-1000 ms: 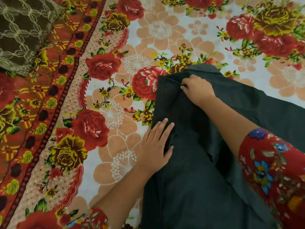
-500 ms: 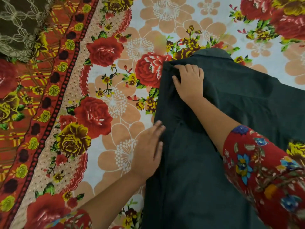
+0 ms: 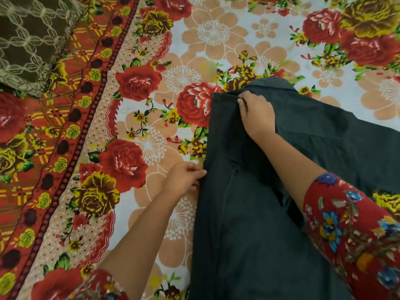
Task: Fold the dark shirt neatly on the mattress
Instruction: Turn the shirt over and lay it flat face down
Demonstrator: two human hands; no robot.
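Dark shirt (image 3: 270,213) lies on the floral bedsheet (image 3: 194,40) covering the mattress, spread under and to the right of both hands. Right hand (image 3: 256,114) — fingers curled closed, pinching the shirt's upper edge just below the collar. Left hand (image 3: 184,180) nearer the body, at the shirt's left edge; fingertips pinched together on the fabric fold there. Both forearms bare, red floral sleeves (image 3: 355,230) at the bottom. Far beyond the left hand, up and to its left — a brown patterned cloth (image 3: 30,40) lying on the sheet's red border.
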